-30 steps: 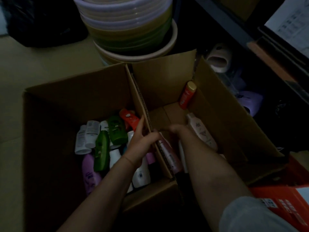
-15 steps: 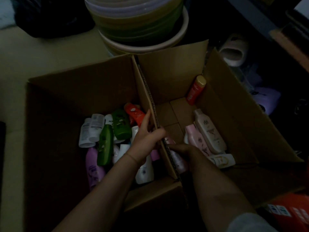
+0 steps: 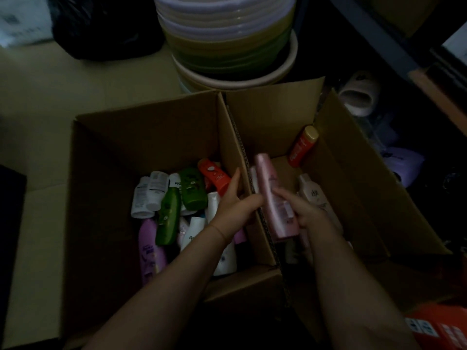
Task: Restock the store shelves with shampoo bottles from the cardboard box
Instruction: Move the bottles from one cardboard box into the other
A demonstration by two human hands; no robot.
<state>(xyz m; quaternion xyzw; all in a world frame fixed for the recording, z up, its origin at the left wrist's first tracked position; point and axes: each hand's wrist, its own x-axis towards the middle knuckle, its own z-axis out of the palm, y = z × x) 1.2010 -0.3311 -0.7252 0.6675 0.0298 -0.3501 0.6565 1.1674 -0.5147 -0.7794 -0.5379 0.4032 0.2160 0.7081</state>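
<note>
Two open cardboard boxes stand side by side on the floor. The left box holds several bottles, among them green, white, purple and orange ones. The right box holds a red bottle leaning in its far corner and pale bottles low down. My right hand grips a pink shampoo bottle, raised above the shared box wall. My left hand rests on that wall, thumb curled over its edge.
A stack of plastic basins stands just behind the boxes. A black bag lies at the back left. Dark shelving with slippers and a purple item runs along the right. An orange carton sits at the bottom right.
My right hand has come up out of the right box with the pink bottle, which now stands above the dividing wall. My left hand has stayed on the wall.
</note>
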